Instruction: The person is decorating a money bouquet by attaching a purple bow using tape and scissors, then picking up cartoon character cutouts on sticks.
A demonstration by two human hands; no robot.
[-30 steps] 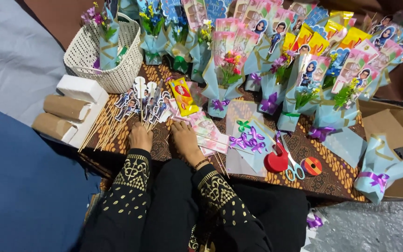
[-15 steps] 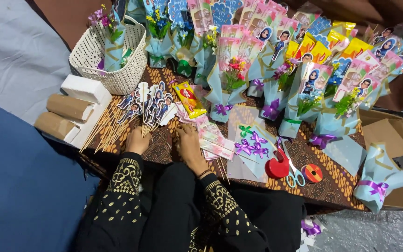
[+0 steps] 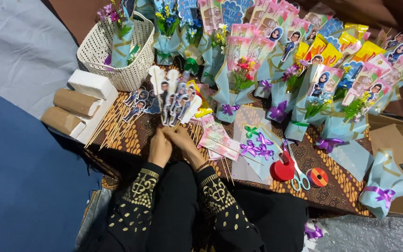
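Wooden skewers carry the picture toppers (image 3: 176,100) that both hands grip as one fanned bunch: my left hand (image 3: 159,148) and right hand (image 3: 185,142) sit side by side at the near end of the sticks, fingers curled shut round them, as far as I can tell from above. From the fingers the bunch runs straight away toward the far side, its long axis near-to-far, with the cut-out figures standing just beyond the fingertips; I count roughly seven or eight heads in the fan, though they overlap too much to be sure. Both hands are equally close, the right perhaps a touch farther up the sticks. More loose toppers (image 3: 134,105) lie flat on the patterned cloth (image 3: 332,186) to the left, their sticks pointing near and left, touching a white foam block (image 3: 92,86) with two brown paper rolls (image 3: 68,109) beside it. One white woven basket (image 3: 117,51) stands at the far left. To the right of the hands lie purple ribbon bows (image 3: 255,149), about four, one green bow (image 3: 251,131), one red tape dispenser (image 3: 283,170), one pair of scissors (image 3: 297,175) and one small ribbon spool (image 3: 317,177). Wrapped bouquets (image 3: 304,88) crowd the far side, too many to count
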